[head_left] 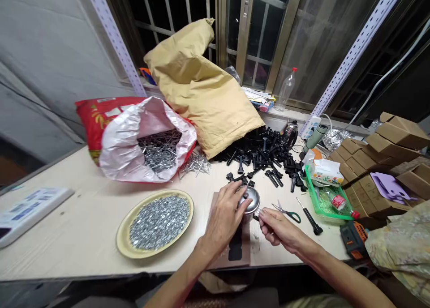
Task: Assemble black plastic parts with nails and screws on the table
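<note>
My left hand [224, 216] rests on a round shiny metal fixture [252, 201] that stands on a brown board [244, 250] at the table's near edge; its fingers curl over the fixture's left side. My right hand [273, 225] is closed in a pinch at the fixture's lower right, on something too small to name. A small black part [246, 194] sits on top of the fixture. Behind it lies a pile of black plastic parts [268, 158] spilling from a tan paper sack [204, 91].
A yellow plate of small metal pieces [156, 222] lies left of the board. An open red-and-white bag of nails [148, 140] sits behind it. Scissors [288, 213], a screwdriver [309, 217], a green basket [323, 196] and cardboard boxes [372, 162] stand right. A white device [27, 211] lies far left.
</note>
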`<state>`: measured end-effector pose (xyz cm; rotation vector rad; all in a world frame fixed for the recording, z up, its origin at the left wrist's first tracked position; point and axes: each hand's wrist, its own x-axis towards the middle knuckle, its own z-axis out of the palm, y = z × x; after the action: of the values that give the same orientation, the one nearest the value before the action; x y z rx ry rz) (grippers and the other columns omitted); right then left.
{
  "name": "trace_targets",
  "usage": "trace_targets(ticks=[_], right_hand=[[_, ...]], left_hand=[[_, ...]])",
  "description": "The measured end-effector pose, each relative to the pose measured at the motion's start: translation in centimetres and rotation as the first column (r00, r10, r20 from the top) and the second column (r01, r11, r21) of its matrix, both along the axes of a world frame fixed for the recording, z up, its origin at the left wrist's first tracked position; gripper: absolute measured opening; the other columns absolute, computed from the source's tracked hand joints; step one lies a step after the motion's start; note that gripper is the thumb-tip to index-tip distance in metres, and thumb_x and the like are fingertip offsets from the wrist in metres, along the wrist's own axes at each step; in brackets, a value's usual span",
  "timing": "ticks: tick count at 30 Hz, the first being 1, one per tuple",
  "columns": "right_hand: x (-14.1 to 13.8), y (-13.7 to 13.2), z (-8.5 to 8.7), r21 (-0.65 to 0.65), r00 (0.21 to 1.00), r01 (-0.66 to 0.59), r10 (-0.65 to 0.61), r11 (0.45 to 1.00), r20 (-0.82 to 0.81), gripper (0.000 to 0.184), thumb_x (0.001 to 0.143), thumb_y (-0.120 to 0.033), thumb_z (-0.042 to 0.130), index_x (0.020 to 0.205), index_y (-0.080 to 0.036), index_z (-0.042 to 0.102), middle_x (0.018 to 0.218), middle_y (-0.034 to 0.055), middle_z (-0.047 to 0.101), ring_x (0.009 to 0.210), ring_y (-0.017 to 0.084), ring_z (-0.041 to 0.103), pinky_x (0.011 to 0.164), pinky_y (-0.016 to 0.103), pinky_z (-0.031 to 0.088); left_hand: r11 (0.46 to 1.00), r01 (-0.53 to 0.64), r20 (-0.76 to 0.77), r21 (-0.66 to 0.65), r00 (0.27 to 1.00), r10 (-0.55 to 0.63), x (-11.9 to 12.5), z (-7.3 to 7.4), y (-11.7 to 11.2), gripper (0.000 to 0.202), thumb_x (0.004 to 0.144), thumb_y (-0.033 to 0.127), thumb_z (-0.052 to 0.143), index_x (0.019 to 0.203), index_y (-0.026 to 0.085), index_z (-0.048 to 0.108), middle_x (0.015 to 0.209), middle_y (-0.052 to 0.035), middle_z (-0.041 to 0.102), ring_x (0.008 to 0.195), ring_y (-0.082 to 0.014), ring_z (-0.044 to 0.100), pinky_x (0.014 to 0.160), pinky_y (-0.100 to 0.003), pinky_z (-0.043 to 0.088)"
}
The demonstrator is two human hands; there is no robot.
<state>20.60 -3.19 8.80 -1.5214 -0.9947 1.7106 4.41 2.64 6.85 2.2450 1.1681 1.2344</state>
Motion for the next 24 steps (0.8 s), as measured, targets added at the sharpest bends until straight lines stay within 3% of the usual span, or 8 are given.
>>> trace_targets(ticks=[4,8,11,14,16,19,21,24], right_hand=[[-1.2,-1.1,-0.7,0.012,1.000,-0.014,0.013,1.000,0.025,0.054,0.063,-0.071,0.060,0.067,-0.019,0.044,0.051,-0.0099,0.044,0.034,0.001,0.031,0.032,0.016,0.014],[-1.7,-1.7,-1.2,-0.003,1.000,-0.018,0.018,1.000,0.020,0.053,0.063,-0.070,0.060,0.066,-0.019,0.043,0.052,-0.0095,0.045,0.034,0.001,0.034,0.031,0.016,0.015],[-1.8,-2.3,-1.7,0.004,1.000,-0.017,0.017,1.000,0.011,0.055,0.062,-0.071,0.061,0.066,-0.019,0.043,0.051,-0.0094,0.045,0.034,0.002,0.035,0.031,0.015,0.017],[-1.8,-3.0,-1.8,0.014,1.000,-0.030,0.030,0.999,-0.002,0.056,0.061,-0.072,0.061,0.066,-0.018,0.044,0.052,-0.0093,0.044,0.034,0.001,0.036,0.031,0.015,0.019],[-1.7,-3.6,-1.5,0.031,0.999,-0.042,0.042,0.999,-0.001,0.057,0.063,-0.073,0.059,0.066,-0.018,0.045,0.051,-0.0092,0.044,0.034,0.001,0.035,0.031,0.015,0.020],[-1.7,-4.4,-0.2,0.063,0.998,-0.066,0.066,0.996,0.005,0.055,0.066,-0.072,0.058,0.067,-0.018,0.045,0.052,-0.0087,0.044,0.035,0.001,0.035,0.031,0.015,0.020],[-1.6,-5.0,1.1,0.070,0.996,-0.090,0.090,0.993,0.002,0.054,0.069,-0.071,0.056,0.068,-0.018,0.045,0.054,-0.0084,0.045,0.036,0.002,0.035,0.031,0.014,0.022],[-1.4,-5.9,3.7,0.070,0.991,-0.134,0.133,0.989,0.015,0.052,0.074,-0.070,0.053,0.069,-0.018,0.044,0.055,-0.0076,0.044,0.037,0.002,0.034,0.032,0.014,0.024]], left_hand=[[0.992,0.083,0.023,-0.092,0.996,-0.082,-1.3,-0.3,-0.5,0.023,0.088,0.027,0.047,0.094,0.019,0.068,0.105,-0.0102,0.068,0.101,-0.0234,0.060,0.089,-0.043,0.049],[0.981,0.133,0.151,-0.141,0.982,-0.112,-1.6,0.0,-1.0,0.020,0.085,0.024,0.047,0.083,0.019,0.066,0.097,-0.0089,0.070,0.094,-0.0219,0.062,0.085,-0.039,0.050],[0.965,0.138,0.271,-0.224,0.960,-0.074,-2.1,0.5,-1.3,0.017,0.082,0.027,0.050,0.080,0.019,0.065,0.090,-0.0071,0.070,0.089,-0.0211,0.063,0.083,-0.036,0.049],[0.902,0.161,0.427,-0.401,0.904,0.029,-2.9,1.3,-1.2,0.019,0.078,0.034,0.056,0.077,0.018,0.067,0.083,-0.0056,0.070,0.080,-0.0189,0.063,0.074,-0.031,0.050],[0.832,0.216,0.556,-0.511,0.821,0.129,-3.3,1.8,-0.9,0.025,0.074,0.040,0.061,0.078,0.016,0.068,0.079,-0.0048,0.070,0.072,-0.0160,0.062,0.065,-0.026,0.049],[0.745,0.341,0.740,-0.574,0.605,0.293,-3.7,2.3,-0.3,0.028,0.068,0.040,0.069,0.077,0.013,0.067,0.070,-0.0016,0.068,0.063,-0.0116,0.059,0.061,-0.022,0.049],[0.701,0.417,0.798,-0.579,0.466,0.381,-3.7,2.3,0.2,0.025,0.066,0.033,0.071,0.081,0.013,0.067,0.069,-0.0008,0.068,0.067,-0.0125,0.061,0.066,-0.024,0.052],[0.614,0.491,0.786,-0.618,0.356,0.506,-3.9,1.6,0.9,0.020,0.073,0.023,0.064,0.092,0.017,0.067,0.081,-0.0025,0.071,0.083,-0.0176,0.066,0.079,-0.033,0.054]])
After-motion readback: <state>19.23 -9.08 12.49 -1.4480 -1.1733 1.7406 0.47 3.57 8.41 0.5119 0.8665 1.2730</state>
